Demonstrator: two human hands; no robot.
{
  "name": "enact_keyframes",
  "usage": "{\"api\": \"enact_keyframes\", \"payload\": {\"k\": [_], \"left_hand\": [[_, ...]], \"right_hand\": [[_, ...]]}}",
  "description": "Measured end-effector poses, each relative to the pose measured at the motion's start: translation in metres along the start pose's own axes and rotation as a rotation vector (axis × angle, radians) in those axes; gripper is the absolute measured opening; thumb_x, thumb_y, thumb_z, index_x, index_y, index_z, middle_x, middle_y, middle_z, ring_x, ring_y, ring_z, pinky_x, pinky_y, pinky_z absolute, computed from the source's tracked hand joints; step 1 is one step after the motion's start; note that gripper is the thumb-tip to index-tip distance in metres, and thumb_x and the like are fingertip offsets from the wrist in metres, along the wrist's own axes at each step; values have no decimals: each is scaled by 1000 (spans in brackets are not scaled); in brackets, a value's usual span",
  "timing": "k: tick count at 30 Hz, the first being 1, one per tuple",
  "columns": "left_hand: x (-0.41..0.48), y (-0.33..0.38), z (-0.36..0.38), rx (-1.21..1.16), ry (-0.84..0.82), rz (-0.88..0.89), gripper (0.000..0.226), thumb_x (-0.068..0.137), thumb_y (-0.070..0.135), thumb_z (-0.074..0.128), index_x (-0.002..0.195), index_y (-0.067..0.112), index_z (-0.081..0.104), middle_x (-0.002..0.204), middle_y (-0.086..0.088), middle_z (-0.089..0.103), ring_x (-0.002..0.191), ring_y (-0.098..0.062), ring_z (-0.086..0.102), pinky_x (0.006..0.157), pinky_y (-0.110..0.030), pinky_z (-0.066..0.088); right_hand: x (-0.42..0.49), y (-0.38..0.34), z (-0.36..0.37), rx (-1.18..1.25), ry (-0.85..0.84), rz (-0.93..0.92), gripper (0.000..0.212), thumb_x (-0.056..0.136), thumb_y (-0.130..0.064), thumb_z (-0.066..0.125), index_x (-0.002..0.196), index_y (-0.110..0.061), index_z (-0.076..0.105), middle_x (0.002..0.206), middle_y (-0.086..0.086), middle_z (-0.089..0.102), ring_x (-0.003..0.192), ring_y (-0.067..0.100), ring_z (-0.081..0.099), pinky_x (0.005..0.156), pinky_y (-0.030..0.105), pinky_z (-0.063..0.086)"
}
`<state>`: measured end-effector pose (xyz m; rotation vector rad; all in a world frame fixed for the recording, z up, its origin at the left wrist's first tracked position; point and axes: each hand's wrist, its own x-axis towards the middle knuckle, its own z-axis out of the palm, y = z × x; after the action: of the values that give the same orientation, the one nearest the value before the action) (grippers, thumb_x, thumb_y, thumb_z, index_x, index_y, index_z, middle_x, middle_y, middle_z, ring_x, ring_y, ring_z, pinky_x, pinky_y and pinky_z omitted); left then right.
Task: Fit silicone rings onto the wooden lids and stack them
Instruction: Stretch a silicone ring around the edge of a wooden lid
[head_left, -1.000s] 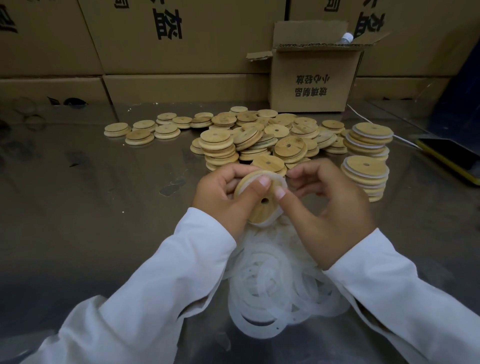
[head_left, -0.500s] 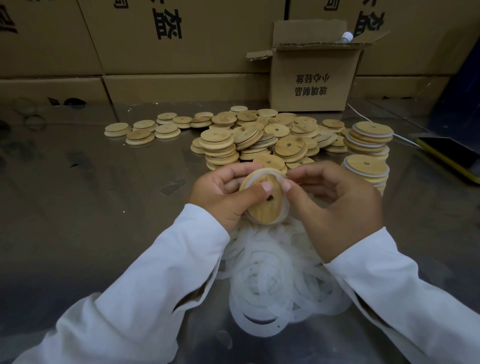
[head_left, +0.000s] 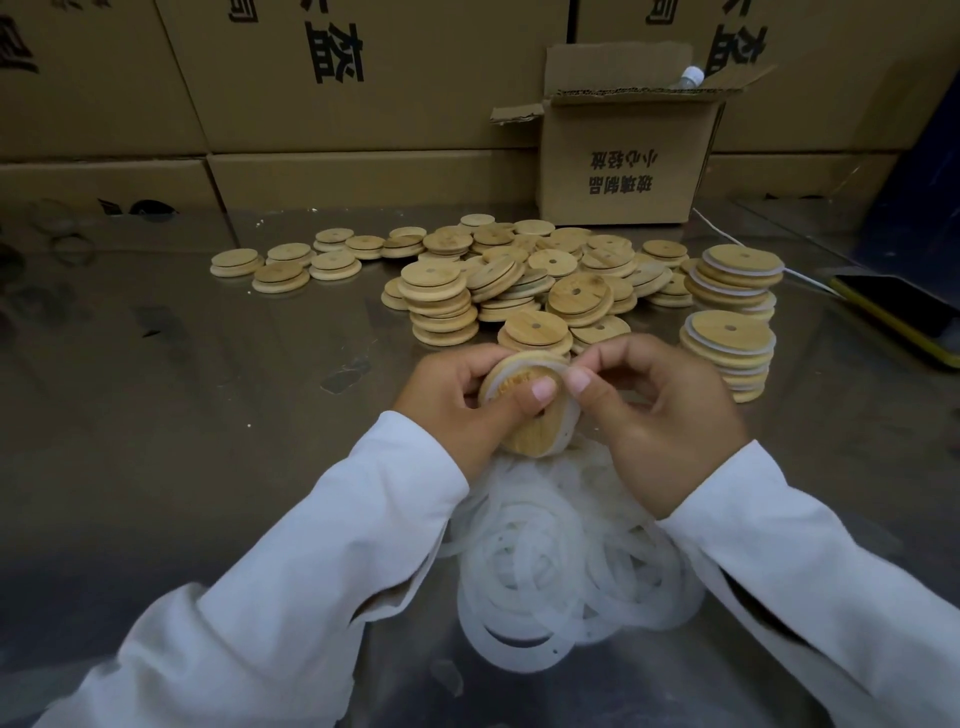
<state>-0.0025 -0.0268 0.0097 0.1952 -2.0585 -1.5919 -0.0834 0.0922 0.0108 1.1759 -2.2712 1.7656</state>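
Thumbs closer than a second ago: left hand grips wooden lid, right hand pinches its silicone ring, above loose ring pile

Left hand, right hand: thumbs adjacent.

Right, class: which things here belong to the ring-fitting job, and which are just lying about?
In the job: left hand, right hand, held lid, silicone ring at its rim, loose rings pile, bare lids, ringed stacks.
Lying about: open box, bottle inside it, white cable, dark yellow-edged device, big cartons.
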Motion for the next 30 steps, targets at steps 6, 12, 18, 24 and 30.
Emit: {"api": "enact_keyframes", "payload": {"k": [6,12,18,24,30], "left_hand": [[2,5,-5,63,-37,59,17,79,9,64,85,25,65,77,10,67,73,0,62,68,-14,50],[2,8,-7,4,41,61,13,79,8,65,84,19,67,71,11,67,70,-3,63,68,-20,55],[-1,5,-5,24,104,87,15,80,6,65,84,20,66,73,11,68,70,-3,63,65,-17,53],[-1,3,-1,-81,216,47,8,81,13,64,88,13,68,67,8,68,65,-5,64,60,-18,52],[-1,0,3,-96,124,-17,10,80,6,64,84,16,65,68,6,69,65,-5,64,62,-20,54]], "right_hand": [[6,-3,-11,20,-61,63,21,83,-15,60,67,-30,58,79,-12,59,73,0,55,68,9,42],[9,-7,-14,-28,-50,8,18,82,-16,61,68,-28,58,83,-9,59,75,0,54,70,9,40],[2,-6,-9,124,-23,35,17,78,-14,66,67,-27,63,70,-11,65,66,-1,59,65,9,45],[-4,-5,-2,186,10,66,13,67,-28,73,78,-27,66,81,-10,70,73,5,65,78,33,53],[-4,1,-1,-123,118,-93,9,78,-19,67,72,-25,63,77,-14,63,75,1,59,73,17,46]]}}
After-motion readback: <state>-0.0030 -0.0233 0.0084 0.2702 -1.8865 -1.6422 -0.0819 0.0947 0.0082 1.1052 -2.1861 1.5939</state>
